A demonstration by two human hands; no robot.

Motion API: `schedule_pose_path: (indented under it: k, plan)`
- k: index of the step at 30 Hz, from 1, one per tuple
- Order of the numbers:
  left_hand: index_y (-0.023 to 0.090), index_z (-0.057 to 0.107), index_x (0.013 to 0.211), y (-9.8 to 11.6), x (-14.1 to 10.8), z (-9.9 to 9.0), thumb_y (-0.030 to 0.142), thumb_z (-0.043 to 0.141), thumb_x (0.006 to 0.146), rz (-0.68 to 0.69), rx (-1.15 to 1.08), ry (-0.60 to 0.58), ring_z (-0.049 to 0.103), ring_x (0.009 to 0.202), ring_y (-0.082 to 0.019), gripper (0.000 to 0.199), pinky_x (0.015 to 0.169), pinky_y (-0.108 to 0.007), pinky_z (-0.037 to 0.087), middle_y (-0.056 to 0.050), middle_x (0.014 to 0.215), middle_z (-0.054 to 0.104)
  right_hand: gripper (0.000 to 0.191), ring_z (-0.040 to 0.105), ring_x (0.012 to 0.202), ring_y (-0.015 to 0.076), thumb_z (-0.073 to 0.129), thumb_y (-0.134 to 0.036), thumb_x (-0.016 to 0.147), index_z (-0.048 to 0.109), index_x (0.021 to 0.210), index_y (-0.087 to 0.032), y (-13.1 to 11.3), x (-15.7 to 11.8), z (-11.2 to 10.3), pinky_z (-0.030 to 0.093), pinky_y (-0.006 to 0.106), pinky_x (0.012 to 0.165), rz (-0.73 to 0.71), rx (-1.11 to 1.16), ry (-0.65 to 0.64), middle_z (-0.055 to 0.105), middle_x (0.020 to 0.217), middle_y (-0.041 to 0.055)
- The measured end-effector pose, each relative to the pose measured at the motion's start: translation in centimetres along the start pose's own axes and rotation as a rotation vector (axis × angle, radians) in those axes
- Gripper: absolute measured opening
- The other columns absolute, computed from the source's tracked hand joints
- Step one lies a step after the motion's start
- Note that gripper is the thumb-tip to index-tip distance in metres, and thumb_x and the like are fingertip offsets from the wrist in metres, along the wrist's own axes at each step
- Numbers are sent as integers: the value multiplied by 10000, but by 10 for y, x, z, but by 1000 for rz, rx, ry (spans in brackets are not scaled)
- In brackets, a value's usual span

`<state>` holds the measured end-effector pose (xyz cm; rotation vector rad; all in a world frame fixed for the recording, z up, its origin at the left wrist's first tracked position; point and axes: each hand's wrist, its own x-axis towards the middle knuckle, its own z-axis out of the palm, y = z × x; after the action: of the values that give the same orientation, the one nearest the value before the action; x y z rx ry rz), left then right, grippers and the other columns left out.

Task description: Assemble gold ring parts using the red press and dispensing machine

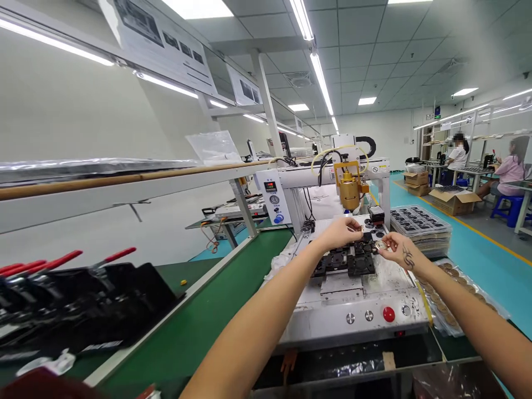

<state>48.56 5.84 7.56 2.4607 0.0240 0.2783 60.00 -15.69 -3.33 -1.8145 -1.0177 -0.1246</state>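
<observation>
My right hand (398, 249) pinches a small shiny round disc (379, 245) at the right side of the black fixture (361, 263). Over the back of that fixture reaches my left hand (338, 233), thumb and fingers closed together; what lies between its fingertips is too small to make out. The fixture sits on the bed of a white benchtop machine (332, 318). Above and behind my hands hangs the machine's gold-coloured cylindrical head (349, 191). Small dark round parts (379, 227) lie on the bed behind my right hand.
A red button (388, 314) sits on the machine's front panel. To the right are stacked trays (419, 221) and a plastic tray of round brown parts (461, 291). Red-handled clamps (100, 271) stand at the left. Two people (457, 152) work at far benches.
</observation>
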Motion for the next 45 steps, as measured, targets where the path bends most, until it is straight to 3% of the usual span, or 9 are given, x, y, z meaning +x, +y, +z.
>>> schedule_pose_path:
  k: [6, 12, 19, 24, 30, 35, 40, 43, 45]
  plan:
    - [184, 670, 1086, 12, -85, -38, 410, 737, 851, 21, -254, 95, 762, 918, -229, 333, 772, -331, 598, -112, 1084, 777, 334, 519, 628, 153, 821, -461, 712, 743, 838, -162, 11, 60, 20, 399, 264, 579, -22, -63, -295, 617, 700, 0]
    - [218, 697, 1049, 6, -162, -55, 402, 755, 810, -16, -232, 198, 728, 886, -221, 308, 821, -365, 606, -76, 1049, 779, 371, 626, 723, 202, 779, -526, 828, 837, 902, -167, 14, 72, 11, 463, 288, 667, -98, -127, -479, 738, 774, 45]
    - [253, 712, 1043, -16, -221, -53, 373, 742, 811, -93, -189, 306, 745, 845, -245, 263, 761, -379, 637, -56, 932, 791, 288, 655, 938, 270, 762, -462, 900, 835, 914, -184, 16, 66, 18, 489, 333, 834, -142, -251, -365, 752, 859, 85]
    - [255, 684, 1080, -19, -239, -39, 380, 720, 841, -119, -275, 290, 761, 948, -249, 272, 870, -407, 640, -84, 1093, 792, 259, 647, 893, 249, 837, -446, 862, 811, 849, -189, 5, 61, 19, 493, 317, 832, -129, -283, -237, 711, 820, 64]
    - [243, 646, 1131, -41, -267, 6, 338, 689, 849, -140, -231, 364, 720, 830, -206, 301, 799, -359, 625, -29, 943, 743, 450, 609, 955, 204, 440, -492, 1109, 713, 1113, -134, -28, -40, 3, 460, 322, 887, -75, -300, 183, 667, 1063, 102]
    - [233, 653, 1099, -67, -284, 81, 275, 650, 863, -126, -246, 240, 711, 772, -186, 239, 737, -324, 613, -13, 908, 744, 420, 591, 915, 262, 676, -633, 971, 664, 954, -213, -21, -155, -3, 467, 391, 840, -22, -407, 357, 635, 953, 65]
    - [222, 662, 1059, -95, -268, 160, 180, 760, 771, 28, -117, -21, 693, 1279, -316, 308, 1149, -493, 531, -125, 1318, 756, 469, 576, 968, 316, 659, -689, 960, 630, 950, -221, -13, -189, 15, 486, 501, 913, 22, -464, 471, 608, 974, 96]
    - [218, 653, 1050, -110, -274, 183, 148, 758, 769, 79, -56, -32, 508, 1518, -341, 307, 1319, -556, 333, -152, 1516, 653, 290, 615, 931, 310, 641, -529, 1030, 651, 972, -246, -34, -207, 33, 530, 486, 880, -18, -361, 384, 654, 961, 94]
    - [230, 645, 1082, -112, -287, 189, 158, 747, 793, 90, -53, -25, 499, 1529, -323, 316, 1332, -557, 317, -131, 1530, 648, 212, 667, 883, 280, 589, -421, 1077, 679, 972, -260, -47, -223, 53, 576, 430, 811, -49, -265, 180, 700, 942, 77]
